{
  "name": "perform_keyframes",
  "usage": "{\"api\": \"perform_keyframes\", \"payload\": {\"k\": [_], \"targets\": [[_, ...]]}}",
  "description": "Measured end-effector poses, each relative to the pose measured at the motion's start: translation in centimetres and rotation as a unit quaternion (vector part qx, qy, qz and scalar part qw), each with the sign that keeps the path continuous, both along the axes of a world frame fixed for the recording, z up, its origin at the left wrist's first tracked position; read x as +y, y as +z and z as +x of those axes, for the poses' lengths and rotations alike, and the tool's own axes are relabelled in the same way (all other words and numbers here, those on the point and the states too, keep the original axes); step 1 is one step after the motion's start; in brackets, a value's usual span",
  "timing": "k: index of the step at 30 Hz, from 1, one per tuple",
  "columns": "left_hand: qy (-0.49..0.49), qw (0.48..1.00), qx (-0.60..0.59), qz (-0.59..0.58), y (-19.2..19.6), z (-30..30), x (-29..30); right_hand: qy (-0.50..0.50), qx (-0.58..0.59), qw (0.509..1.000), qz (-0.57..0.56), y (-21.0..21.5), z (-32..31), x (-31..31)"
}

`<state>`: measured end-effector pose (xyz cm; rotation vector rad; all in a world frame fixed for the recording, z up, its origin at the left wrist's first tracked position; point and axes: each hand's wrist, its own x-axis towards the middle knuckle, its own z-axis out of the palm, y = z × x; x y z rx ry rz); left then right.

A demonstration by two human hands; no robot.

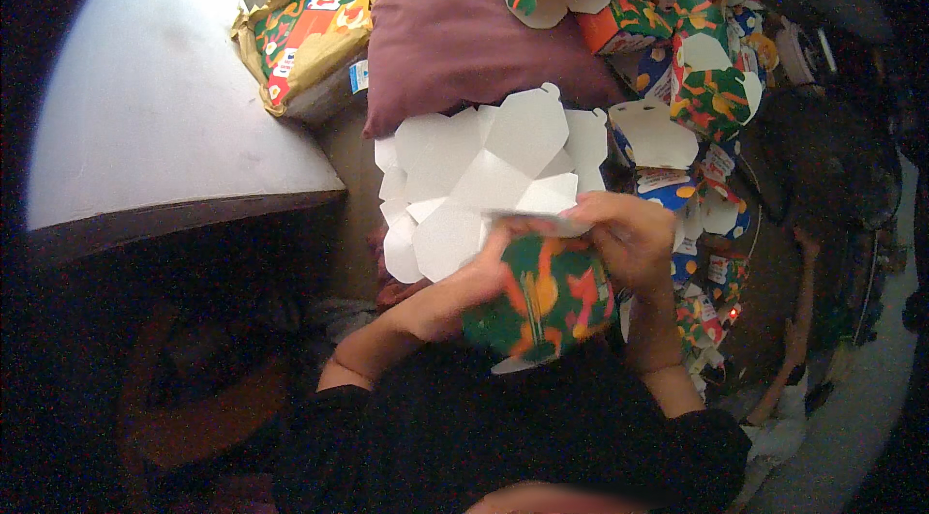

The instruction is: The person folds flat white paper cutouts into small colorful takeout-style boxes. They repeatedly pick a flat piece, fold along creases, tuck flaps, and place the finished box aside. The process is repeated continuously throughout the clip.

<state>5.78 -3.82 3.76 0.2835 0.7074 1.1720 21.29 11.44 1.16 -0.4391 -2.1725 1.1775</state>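
Observation:
Close to my body I hold a green food carton [542, 296] with an orange and red pattern, somewhat smeared by motion. My left hand [498, 253] grips its upper left side, partly hidden behind it. My right hand [629, 228] is closed on the upper right edge, with the fingers curled at the rim. Just beyond the hands lie white unfolded carton blanks [440, 161], printed side down and overlapping. They rest at the near end of a mauve cushion [464, 20].
On the right is a heap of folded cartons [711, 93] in green, blue and red. A brown paper pack [314, 35] of flat printed blanks sits at the far left, beside a large white board-like surface [184, 98]. Another person's arm [798, 311] shows at the right.

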Motion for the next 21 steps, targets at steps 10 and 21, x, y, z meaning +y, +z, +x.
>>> {"api": "perform_keyframes", "payload": {"k": [10, 21], "targets": [[0.006, 0.995, 0.069, -0.066, 0.4, -1.5, 0.0, 0.067, 0.042, 0.973, 0.216, 1.1, -0.8, 1.2], [0.029, 0.998, 0.044, -0.025, -0.1, -1.0, 1.2, 0.098, -0.016, 0.971, 0.218, 2.5, 0.1, 2.4]]}}
